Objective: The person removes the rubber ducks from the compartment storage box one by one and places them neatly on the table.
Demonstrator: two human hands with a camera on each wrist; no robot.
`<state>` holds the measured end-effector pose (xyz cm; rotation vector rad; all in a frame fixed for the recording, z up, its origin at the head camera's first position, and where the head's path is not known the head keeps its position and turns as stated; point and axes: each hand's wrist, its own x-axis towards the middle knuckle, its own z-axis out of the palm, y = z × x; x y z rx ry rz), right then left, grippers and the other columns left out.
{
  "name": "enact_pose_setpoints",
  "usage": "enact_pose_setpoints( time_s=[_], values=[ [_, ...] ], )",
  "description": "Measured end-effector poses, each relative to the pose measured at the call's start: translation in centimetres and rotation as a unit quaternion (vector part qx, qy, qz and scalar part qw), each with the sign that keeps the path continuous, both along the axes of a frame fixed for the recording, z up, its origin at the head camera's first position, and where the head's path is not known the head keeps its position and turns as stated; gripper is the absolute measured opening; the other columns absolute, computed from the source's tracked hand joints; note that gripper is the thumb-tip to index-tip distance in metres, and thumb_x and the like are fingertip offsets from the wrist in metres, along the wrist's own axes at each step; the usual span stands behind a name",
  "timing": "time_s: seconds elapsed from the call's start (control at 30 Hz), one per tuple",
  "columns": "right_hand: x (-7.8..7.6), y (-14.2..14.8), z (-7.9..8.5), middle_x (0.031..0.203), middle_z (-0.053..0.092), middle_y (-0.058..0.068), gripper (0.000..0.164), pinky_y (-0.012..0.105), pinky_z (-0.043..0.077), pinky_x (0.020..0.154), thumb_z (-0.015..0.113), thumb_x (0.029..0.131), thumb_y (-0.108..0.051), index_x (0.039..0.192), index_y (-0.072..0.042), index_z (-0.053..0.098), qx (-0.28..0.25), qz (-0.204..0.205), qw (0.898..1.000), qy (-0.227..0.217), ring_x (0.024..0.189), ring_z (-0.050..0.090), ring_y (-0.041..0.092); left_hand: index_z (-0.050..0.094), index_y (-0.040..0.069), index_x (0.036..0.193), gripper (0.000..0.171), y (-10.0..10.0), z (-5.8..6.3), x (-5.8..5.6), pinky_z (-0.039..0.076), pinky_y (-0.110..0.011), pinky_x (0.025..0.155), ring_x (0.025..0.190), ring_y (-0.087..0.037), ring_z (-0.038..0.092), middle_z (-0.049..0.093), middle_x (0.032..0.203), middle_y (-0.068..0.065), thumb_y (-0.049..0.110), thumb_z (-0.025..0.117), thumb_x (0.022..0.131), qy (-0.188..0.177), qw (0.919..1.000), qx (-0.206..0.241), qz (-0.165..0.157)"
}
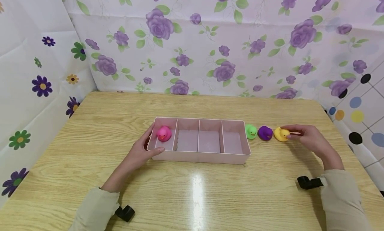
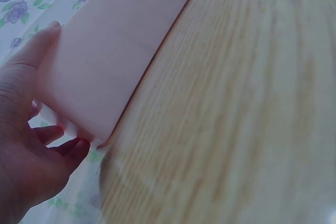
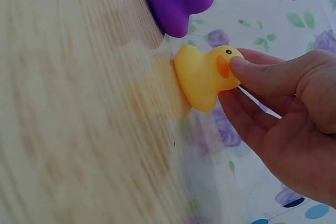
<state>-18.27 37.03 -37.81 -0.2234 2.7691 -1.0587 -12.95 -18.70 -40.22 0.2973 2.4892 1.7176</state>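
Observation:
A pale pink divided box [image 1: 198,157] stands on the table in the head view, with a pink rubber duck [image 1: 164,133] in its leftmost compartment. My left hand [image 1: 140,153] grips the box's left end, thumb over the front and fingers round the end wall; the left wrist view shows the fingertips [image 2: 77,151] at that end. On the right, my right hand [image 1: 313,141] pinches a yellow rubber duck [image 3: 195,77] by the head between thumb and fingers. The duck appears to be on the table. Beside it sits a purple rubber duck [image 1: 265,133], then a green one [image 1: 251,131] by the box.
Flowered cloth [image 1: 192,41] hangs behind the wooden table [image 1: 168,194], and another printed sheet [image 1: 30,107] covers the left side. A dotted sheet [image 1: 360,117] is on the right. Black wrist cameras [image 1: 309,183] stick out from both sleeves.

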Motion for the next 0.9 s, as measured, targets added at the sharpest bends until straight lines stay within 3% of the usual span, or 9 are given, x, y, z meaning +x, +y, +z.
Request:
enact_pose_setpoints(
  time_s=[0.23,0.43,0.53,0.67,0.77,0.9],
  values=[
    [0.1,-0.1,0.4,0.139,0.046,0.028,0.053,0.013,0.046,0.078,0.062,0.096,-0.025,0.139,0.003,0.048,-0.016,0.003,1.0,-0.006,0.119,0.049,0.045,0.015,0.016,0.157,0.091,0.0,0.1,0.1,0.034,-0.052,0.105,0.138,-0.04,0.028,0.02,0.156,-0.021,0.015,0.073,0.087,0.002,1.0,-0.003,-0.001],
    [0.2,-0.9,1.2,0.138,0.047,0.027,0.056,0.011,0.046,0.075,0.06,0.097,-0.032,0.139,0.002,0.048,-0.019,-0.007,0.999,0.028,0.116,0.051,0.044,0.015,0.015,0.157,0.091,0.0,0.0,0.0,0.033,-0.052,0.105,0.138,-0.04,0.027,0.02,0.156,-0.021,0.015,0.073,0.086,0.002,1.0,-0.001,0.0],
    [0.3,-1.4,1.7,0.137,0.048,0.028,0.056,0.028,0.052,0.083,0.056,0.098,-0.035,0.139,0.003,0.049,-0.009,-0.017,0.999,0.04,0.117,0.05,0.045,0.015,0.015,0.157,0.091,0.0,0.0,0.1,0.032,-0.052,0.106,0.138,-0.04,0.027,0.019,0.156,-0.021,0.015,0.073,0.086,0.002,1.0,0.001,0.0],
    [0.3,-1.9,2.2,0.137,0.048,0.028,0.056,0.053,0.044,0.092,0.054,0.099,-0.036,0.139,0.003,0.047,-0.005,-0.029,0.999,0.042,0.119,0.049,0.046,0.015,0.016,0.157,0.091,0.0,0.1,0.1,0.033,-0.052,0.106,0.138,-0.04,0.028,0.02,0.156,-0.021,0.015,0.073,0.086,0.002,1.0,0.0,0.002],
    [0.4,-2.3,2.6,0.135,0.05,0.027,0.054,0.032,0.051,0.088,0.054,0.1,-0.035,0.138,0.002,0.049,-0.006,-0.033,0.998,0.048,0.117,0.051,0.043,0.016,0.016,0.157,0.091,0.0,0.1,0.1,0.033,-0.052,0.105,0.137,-0.04,0.03,0.021,0.156,-0.021,0.015,0.074,0.086,0.002,1.0,-0.002,0.003],
    [0.7,-3.2,3.0,0.131,0.055,0.025,0.05,0.007,0.041,0.073,0.054,0.099,-0.035,0.134,0.001,0.055,-0.004,-0.035,0.997,0.065,0.113,0.053,0.04,0.016,0.017,0.157,0.091,0.0,0.0,0.1,0.035,-0.052,0.104,0.136,-0.04,0.032,0.023,0.155,-0.021,0.015,0.074,0.086,0.003,1.0,0.0,0.004]
  ],
)
